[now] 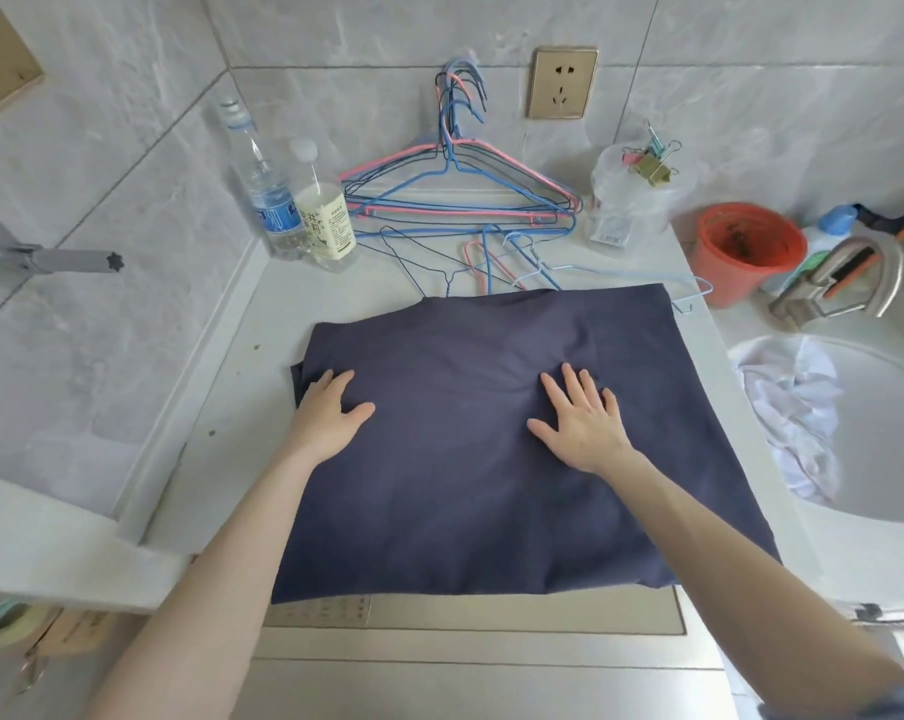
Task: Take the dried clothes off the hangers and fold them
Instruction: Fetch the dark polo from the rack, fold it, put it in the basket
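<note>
Hands flat: we're pressing left hand (330, 410) and right hand (582, 423), fingers spread, gripping nothing, on the dark navy folded cloth garment (491, 459) lying on the white countertop (262, 324). Likely soft, light, limp; we're planning to pinch the edges.

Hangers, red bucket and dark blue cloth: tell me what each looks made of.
Hangers: thin bent wire, probably metal with a pink, blue or dark coating; the slim twisted necks suggest it. Red bucket: likely plastic, with an even colour and a smooth, slightly dull wall. Dark blue cloth: soft matte woven or knit fabric, lying in gentle creases; the fibre cannot be told.
</note>
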